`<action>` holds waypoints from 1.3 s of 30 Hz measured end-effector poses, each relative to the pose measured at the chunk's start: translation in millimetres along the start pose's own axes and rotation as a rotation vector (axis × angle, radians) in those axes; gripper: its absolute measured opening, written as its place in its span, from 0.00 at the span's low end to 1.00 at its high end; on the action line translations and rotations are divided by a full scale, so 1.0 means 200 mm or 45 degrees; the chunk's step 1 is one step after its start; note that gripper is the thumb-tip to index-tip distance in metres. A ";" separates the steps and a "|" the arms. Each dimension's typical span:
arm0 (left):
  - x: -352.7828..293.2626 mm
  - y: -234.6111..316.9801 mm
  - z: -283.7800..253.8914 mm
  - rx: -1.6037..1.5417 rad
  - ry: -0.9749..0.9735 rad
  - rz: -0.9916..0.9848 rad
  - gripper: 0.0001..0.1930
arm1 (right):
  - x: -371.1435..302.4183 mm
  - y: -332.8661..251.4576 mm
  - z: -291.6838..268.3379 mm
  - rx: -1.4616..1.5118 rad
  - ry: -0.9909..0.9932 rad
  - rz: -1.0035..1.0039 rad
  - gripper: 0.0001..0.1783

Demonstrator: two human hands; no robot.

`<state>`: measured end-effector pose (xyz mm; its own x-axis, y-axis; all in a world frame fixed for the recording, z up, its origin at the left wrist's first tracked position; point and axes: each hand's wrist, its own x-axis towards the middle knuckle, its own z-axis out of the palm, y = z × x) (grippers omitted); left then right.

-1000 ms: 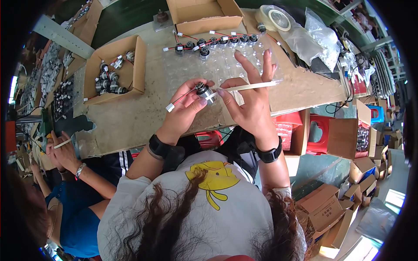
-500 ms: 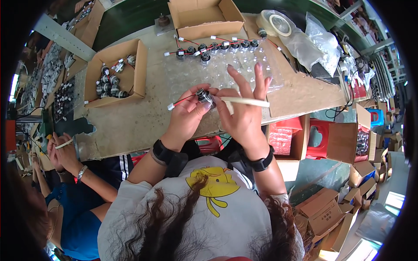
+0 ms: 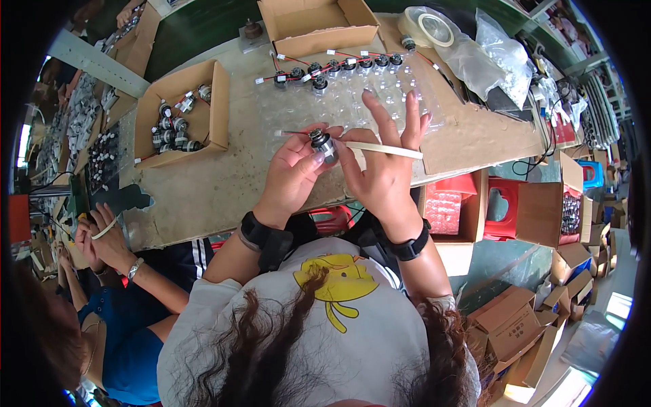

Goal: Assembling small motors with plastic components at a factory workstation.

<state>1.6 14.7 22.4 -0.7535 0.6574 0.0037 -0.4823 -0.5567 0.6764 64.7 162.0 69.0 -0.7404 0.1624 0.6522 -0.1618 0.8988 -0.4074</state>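
In the head view, your left hand (image 3: 287,178) grips the motor (image 3: 325,147) between thumb and fingers, above the table (image 3: 196,193) and nearer you than the clear tray (image 3: 268,115). Its long axis slants steeply: the black end points up and left, the silver end down and right. Your right hand (image 3: 383,180) brings thumb and index close beside it; you cannot tell what their tips grip. A pale band (image 3: 386,150) crosses that hand's fingers, sloping slightly down rightward.
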 end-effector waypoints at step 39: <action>0.03 -0.01 -0.05 -0.039 -0.072 0.031 0.19 | 0.06 0.06 0.05 -0.035 0.099 -0.019 0.04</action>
<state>-5.6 15.5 13.9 -0.7391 0.6707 0.0625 -0.4780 -0.5875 0.6530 47.9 169.9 65.8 -0.6851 0.1789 0.7061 -0.1538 0.9120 -0.3803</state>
